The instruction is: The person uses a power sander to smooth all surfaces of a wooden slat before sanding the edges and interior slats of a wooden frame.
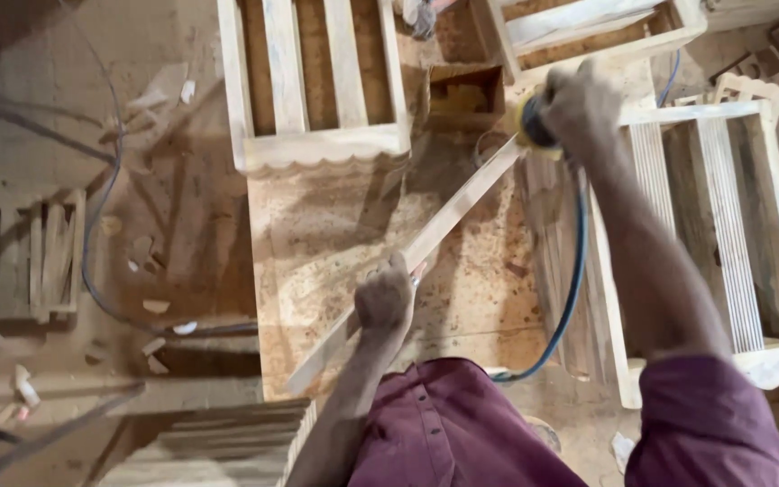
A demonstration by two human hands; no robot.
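Note:
A long pale wooden slat (pixel 448 221) lies diagonally across a dusty board table (pixel 317 234). My left hand (pixel 385 298) grips the slat near its lower middle and holds it down. My right hand (pixel 579 104) is closed on a yellow and black power sander (pixel 532 126), which sits at the slat's upper end. A blue cable (pixel 574 289) runs from the sander down along my right arm.
Slatted wooden frames stand around: one at the top centre (pixel 317 144), one at the top right (pixel 588 32), a ribbed one on the right (pixel 723 225). A small slatted crate (pixel 20 257) sits left on the floor, with wood scraps and dark cables nearby.

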